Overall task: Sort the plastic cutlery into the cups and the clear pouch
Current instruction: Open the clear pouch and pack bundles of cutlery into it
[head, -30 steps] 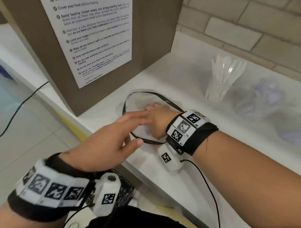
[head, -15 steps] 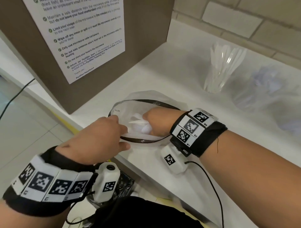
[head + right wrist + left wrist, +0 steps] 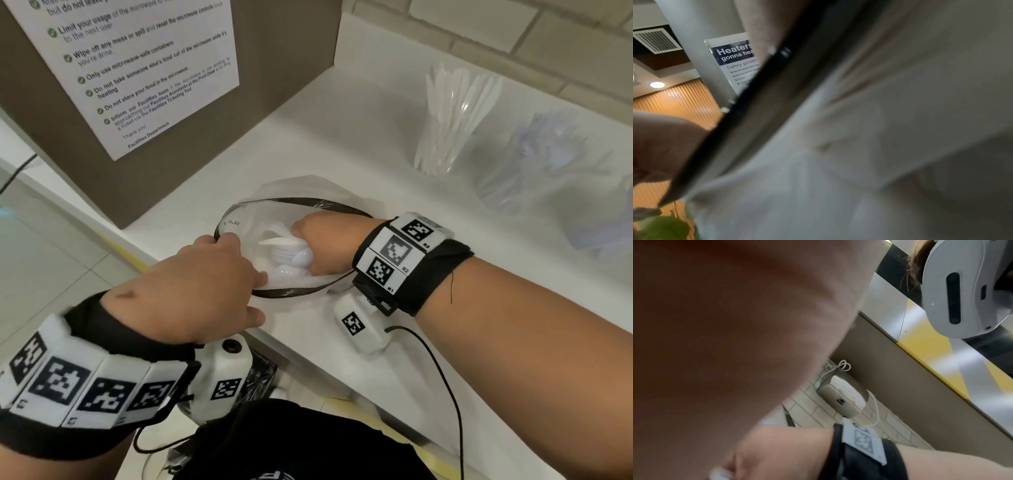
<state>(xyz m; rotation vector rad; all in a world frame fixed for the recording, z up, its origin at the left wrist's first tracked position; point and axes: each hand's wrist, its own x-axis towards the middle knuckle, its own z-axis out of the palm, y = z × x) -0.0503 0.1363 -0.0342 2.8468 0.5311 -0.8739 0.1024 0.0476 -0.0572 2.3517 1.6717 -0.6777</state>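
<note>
A clear pouch (image 3: 294, 201) with a black rim lies open on the white counter (image 3: 342, 137) near its front edge. My right hand (image 3: 320, 245) is inside the pouch's mouth, gripping a bundle of white plastic cutlery (image 3: 284, 251) with a fork and spoons showing. My left hand (image 3: 219, 270) holds the pouch's near-left rim, fingers curled over it. A clear cup (image 3: 445, 130) of white knives stands at the back right. Beside it is a second clear cup (image 3: 544, 164), blurred, with cutlery inside. In the right wrist view the pouch's black rim (image 3: 766, 100) crosses close to the camera.
A brown panel (image 3: 274, 85) with a printed notice (image 3: 137, 68) stands at the back left, close to the pouch. A tiled wall (image 3: 513, 31) runs behind the cups. The counter's front edge (image 3: 308, 359) drops to the floor under my wrists.
My left hand came down from hovering open and took the pouch's rim. My right hand, which lay in the pouch, now grips a bundle of cutlery there.
</note>
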